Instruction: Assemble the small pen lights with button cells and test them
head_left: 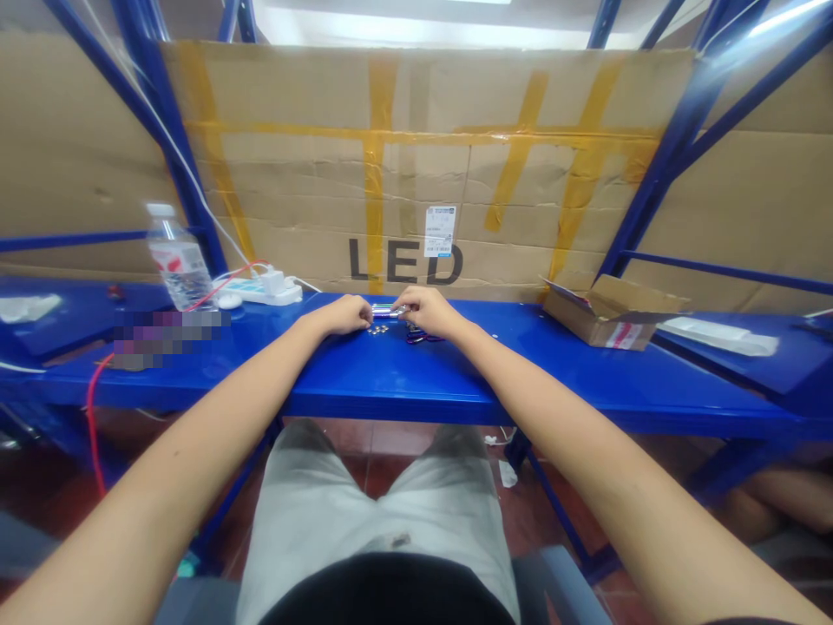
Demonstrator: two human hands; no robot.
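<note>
Both my arms reach forward over a blue metal bench (403, 373). My left hand (344, 314) is curled closed at the far side of the bench. My right hand (428, 311) is closed too, and a small silvery metal part (389, 309) spans between the two hands, pinched at both ends. Several tiny metal pieces (377, 329) lie on the bench just under my left hand. A small dark bundle of wires (420, 336) lies under my right hand.
A water bottle (177, 258) stands at the back left beside a white power strip (264, 287) and a red cable (95, 408). An open cardboard box (608, 312) sits at the right. A taped cardboard sheet marked LED (403, 174) backs the bench.
</note>
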